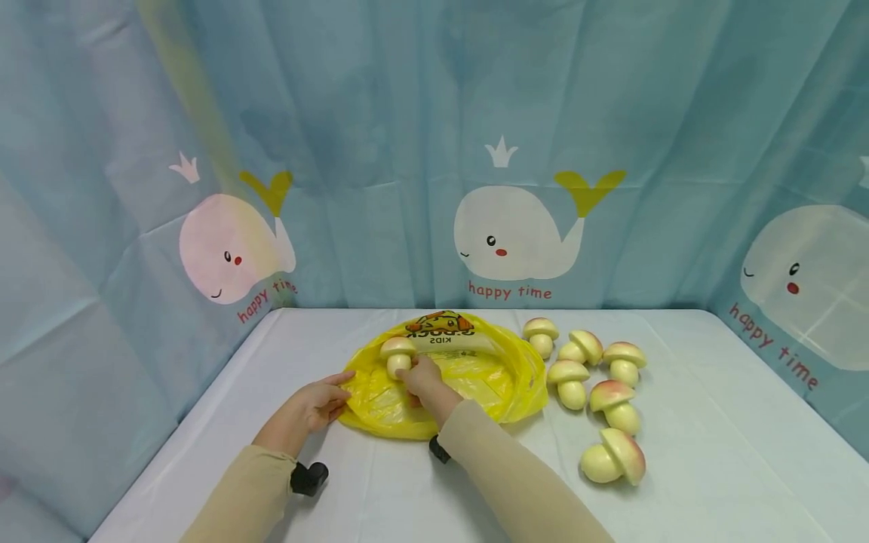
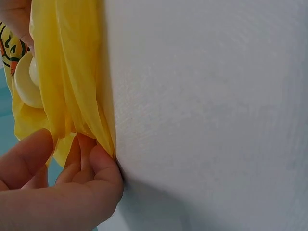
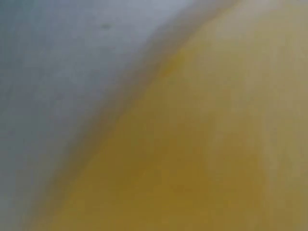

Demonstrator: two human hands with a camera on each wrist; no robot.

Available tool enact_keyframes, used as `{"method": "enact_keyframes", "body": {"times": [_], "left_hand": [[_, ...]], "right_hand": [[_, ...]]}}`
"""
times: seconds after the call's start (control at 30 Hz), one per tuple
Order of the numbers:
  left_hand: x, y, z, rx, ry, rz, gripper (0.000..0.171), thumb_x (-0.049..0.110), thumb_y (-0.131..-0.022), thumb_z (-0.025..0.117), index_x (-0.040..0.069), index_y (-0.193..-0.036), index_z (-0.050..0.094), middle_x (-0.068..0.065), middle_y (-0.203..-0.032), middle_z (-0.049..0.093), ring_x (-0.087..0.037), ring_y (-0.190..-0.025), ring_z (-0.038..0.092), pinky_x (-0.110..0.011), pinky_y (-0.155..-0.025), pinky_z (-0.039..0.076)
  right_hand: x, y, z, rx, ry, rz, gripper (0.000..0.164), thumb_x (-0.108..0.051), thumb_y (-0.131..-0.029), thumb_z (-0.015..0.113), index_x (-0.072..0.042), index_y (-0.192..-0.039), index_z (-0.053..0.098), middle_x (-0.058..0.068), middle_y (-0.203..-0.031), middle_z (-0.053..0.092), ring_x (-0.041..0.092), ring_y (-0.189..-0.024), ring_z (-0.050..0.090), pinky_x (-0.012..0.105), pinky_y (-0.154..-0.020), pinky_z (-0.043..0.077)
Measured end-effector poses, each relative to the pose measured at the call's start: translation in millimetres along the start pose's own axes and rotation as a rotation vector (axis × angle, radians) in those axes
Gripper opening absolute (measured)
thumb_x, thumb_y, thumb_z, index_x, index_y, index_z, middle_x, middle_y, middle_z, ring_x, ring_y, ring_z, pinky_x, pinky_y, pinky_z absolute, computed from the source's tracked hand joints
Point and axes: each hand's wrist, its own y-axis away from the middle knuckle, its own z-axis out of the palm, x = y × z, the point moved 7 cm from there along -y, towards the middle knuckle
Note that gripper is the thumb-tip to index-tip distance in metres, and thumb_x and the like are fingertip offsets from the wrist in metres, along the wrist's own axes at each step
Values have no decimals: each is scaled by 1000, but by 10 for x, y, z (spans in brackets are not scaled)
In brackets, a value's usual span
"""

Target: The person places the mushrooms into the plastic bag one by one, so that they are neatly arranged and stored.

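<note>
A yellow plastic bag [image 1: 475,377] with a printed duck lies spread open in the middle of the table. My left hand [image 1: 319,403] pinches the bag's left edge; in the left wrist view the fingers [image 2: 103,166] curl at the gathered yellow plastic. Inside the bag's opening, toward its left side, my right hand [image 1: 429,383] holds a toy mushroom [image 1: 397,348] by its stem, cap up. Part of that mushroom [image 2: 26,89] shows past the plastic in the left wrist view. Yellow bag film [image 3: 192,159] fills much of the blurred right wrist view, which hides the right fingers.
Several more cream mushrooms with reddish caps, one of them nearest the front [image 1: 613,457], lie to the right of the bag on the white table [image 1: 733,437]. A blue curtain [image 1: 380,241] with whale prints hangs behind and at both sides.
</note>
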Motion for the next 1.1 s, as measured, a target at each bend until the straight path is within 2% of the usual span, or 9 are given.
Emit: {"method": "enact_keyframes", "body": {"times": [0.13,0.3,0.4,0.57,0.7,0.83,1.1], "left_hand": [[2,-8,7,-17,-7,7,58,-9,-96,46,2,-151,31,-23,-149,28,-26,-113,44,-36,-101,35],[1,-9,19,-31,-13,18,59,-9,-96,44,2,-152,28,-24,-151,24,-27,-117,42,-38,-106,31],[2,-17,7,-32,-19,20,59,-9,-96,44,2,-152,27,-24,-150,25,-26,-115,42,-37,-105,32],[6,-26,16,-51,-44,26,59,-8,-97,43,3,-153,25,-23,-148,27,-24,-111,44,-33,-98,35],[-2,-22,13,-47,-42,25,59,-8,-97,43,3,-153,25,-23,-150,25,-23,-109,44,-32,-96,36],[-20,-28,-1,-28,-30,19,59,-8,-96,44,3,-152,27,-22,-150,25,-22,-106,45,-30,-92,38],[-23,-29,9,-25,-39,32,58,-8,-96,45,1,-152,28,-22,-147,28,-21,-102,46,-28,-88,39]], "right_hand": [[7,34,-70,-7,-65,18,48,-20,-94,65,-5,-137,48,9,-93,54,19,-67,52,27,-56,46],[-72,167,-311,-25,-113,0,53,-21,-94,65,-3,-138,44,15,-122,54,26,-83,62,33,-69,51],[-181,272,-480,-50,-129,-33,55,-22,-94,64,-1,-140,41,19,-132,50,30,-89,63,40,-76,52],[-323,426,-765,-67,-113,-62,56,-26,-94,65,-2,-139,42,19,-131,52,31,-90,63,44,-79,52],[-394,543,-1000,-75,-67,-85,54,-29,-94,64,-5,-138,43,19,-129,53,33,-96,64,39,-71,53],[-400,632,-1235,-58,-12,-115,53,-30,-95,63,-7,-140,44,18,-131,54,31,-93,64,34,-63,52],[-383,788,-1687,-26,102,-185,54,-30,-97,60,-8,-143,42,19,-134,50,27,-88,59,41,-74,49]]}}
